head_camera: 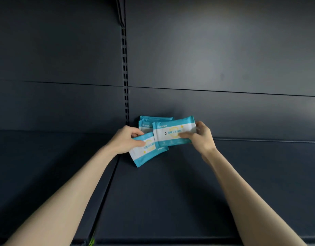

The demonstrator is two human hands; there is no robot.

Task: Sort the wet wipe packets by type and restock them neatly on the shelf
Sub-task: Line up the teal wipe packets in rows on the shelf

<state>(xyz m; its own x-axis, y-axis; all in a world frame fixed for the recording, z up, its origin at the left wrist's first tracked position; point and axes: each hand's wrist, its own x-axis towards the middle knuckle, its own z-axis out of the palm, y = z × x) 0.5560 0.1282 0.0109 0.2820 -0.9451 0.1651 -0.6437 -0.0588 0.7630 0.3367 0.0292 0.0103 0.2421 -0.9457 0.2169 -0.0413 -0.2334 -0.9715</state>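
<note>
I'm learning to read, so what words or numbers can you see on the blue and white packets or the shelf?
Teal-and-white plastic packet held by the right hand: seemingly "卫生湿巾"; first characters and corner logo blurred.
Tilted teal-and-white packet held by the left hand: partly covered, unreadable.
Stacked teal packets behind: logo too blurred.
Dark metal shelf: no writing.

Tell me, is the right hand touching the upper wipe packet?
Touching. The head view shows the right hand pinching the upper wipe packet at its right end, thumb on the front, fingers curled over the top corner.
</note>
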